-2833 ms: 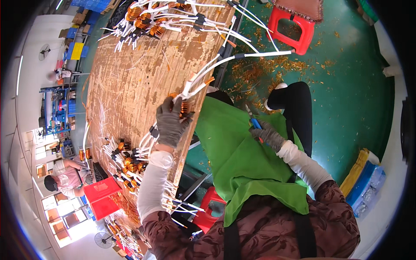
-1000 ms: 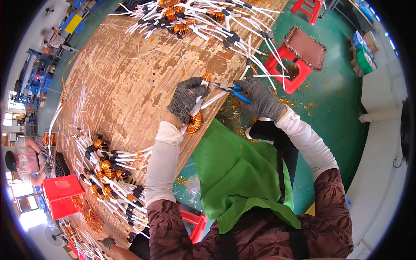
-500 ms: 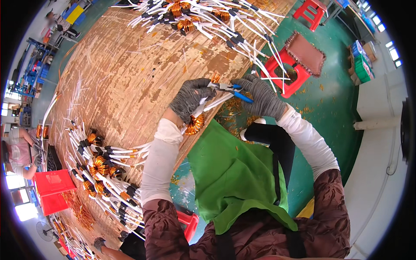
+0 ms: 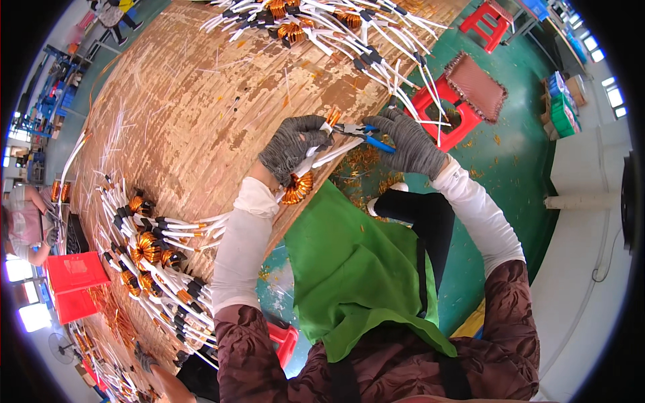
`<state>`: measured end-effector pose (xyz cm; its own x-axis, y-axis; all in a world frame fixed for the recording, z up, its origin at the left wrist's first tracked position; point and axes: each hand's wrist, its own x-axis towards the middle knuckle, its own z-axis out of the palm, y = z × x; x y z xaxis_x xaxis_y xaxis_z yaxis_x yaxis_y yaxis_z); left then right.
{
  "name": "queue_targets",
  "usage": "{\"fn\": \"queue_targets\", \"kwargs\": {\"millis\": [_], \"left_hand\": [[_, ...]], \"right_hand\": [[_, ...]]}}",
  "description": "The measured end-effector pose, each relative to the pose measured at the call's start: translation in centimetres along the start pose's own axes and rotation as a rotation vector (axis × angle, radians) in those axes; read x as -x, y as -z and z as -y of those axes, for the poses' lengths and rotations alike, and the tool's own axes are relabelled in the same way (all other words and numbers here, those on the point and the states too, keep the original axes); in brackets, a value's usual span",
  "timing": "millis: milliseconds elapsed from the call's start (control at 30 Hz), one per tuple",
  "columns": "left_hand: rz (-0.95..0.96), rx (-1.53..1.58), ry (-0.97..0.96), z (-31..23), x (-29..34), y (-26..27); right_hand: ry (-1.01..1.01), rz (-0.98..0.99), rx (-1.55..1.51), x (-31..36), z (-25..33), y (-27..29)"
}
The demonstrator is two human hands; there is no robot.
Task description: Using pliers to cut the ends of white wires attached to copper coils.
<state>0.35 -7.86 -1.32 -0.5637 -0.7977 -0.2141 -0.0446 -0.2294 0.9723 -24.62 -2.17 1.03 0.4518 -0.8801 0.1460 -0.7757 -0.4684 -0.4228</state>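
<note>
My left hand (image 4: 292, 149), in a grey glove, is closed round the white-sleeved leads of a copper toroidal coil (image 4: 297, 189). The coil's orange ring hangs below that hand at the table edge. Bare copper wire ends (image 4: 332, 118) stick up past the fingertips. With blue-handled pliers (image 4: 378, 143) gripped in it, my right hand (image 4: 407, 143) is also gloved in grey. The plier jaws lie at the copper ends, close to my left fingers; whether they are closed on the wire I cannot tell. Another white lead (image 4: 337, 152) slants out beneath the pliers.
A worn wooden table (image 4: 195, 107) bears a pile of coils (image 4: 291, 32) at the far side and another pile (image 4: 146, 248) at left. Red stools (image 4: 447, 101) stand at right, one with a brown cushion (image 4: 474, 87). Co-workers sit at left, near a red bin (image 4: 75, 285).
The view has shifted slightly. More of the copper ends shows above my left fingers, and the plier jaws now lie beside them. Both hands keep their hold.
</note>
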Motion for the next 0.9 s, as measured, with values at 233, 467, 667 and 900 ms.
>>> {"fn": "queue_targets", "kwargs": {"millis": [233, 467, 667, 900], "left_hand": [[0.052, -0.009, -0.002, -0.7, 0.7, 0.1], [0.083, -0.058, -0.025, -0.9, 0.5, -0.1], [-0.024, -0.153, -0.014, -0.4, 0.6, 0.3], [-0.207, -0.142, -0.005, 0.8, -0.2, -1.4]], "right_hand": [[0.182, -0.112, -0.054, -0.9, -1.6, -1.1], [0.241, 0.086, -0.191, -2.6, -3.8, -0.2], [0.220, -0.090, 0.497, -2.2, 1.6, 1.8], [-0.446, -0.334, -0.908, 1.4, 5.5, -9.2]]}}
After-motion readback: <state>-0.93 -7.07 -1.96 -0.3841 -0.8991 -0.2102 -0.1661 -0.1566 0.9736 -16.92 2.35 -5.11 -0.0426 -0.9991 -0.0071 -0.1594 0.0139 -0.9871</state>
